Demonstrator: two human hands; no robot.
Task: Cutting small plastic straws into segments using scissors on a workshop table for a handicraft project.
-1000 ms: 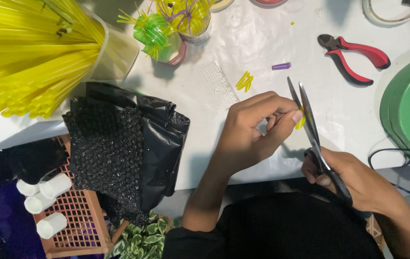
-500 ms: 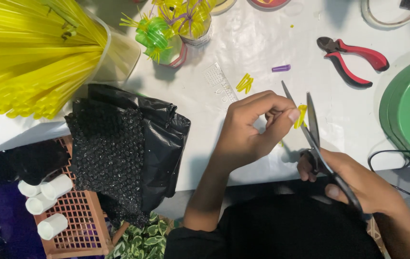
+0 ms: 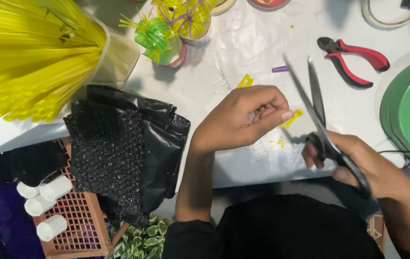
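We see our two bare forearms and hands: left hand [image 3: 236, 120] near centre, right hand [image 3: 358, 160] toward four o'clock. No rings or watch show. A black garment [image 3: 286, 230] covers our torso at six o'clock.

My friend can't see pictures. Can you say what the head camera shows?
A person's left hand pinches a small yellow straw piece while the right hand holds open scissors beside it, over a white table. Yellow straws and red-handled pliers lie nearby.
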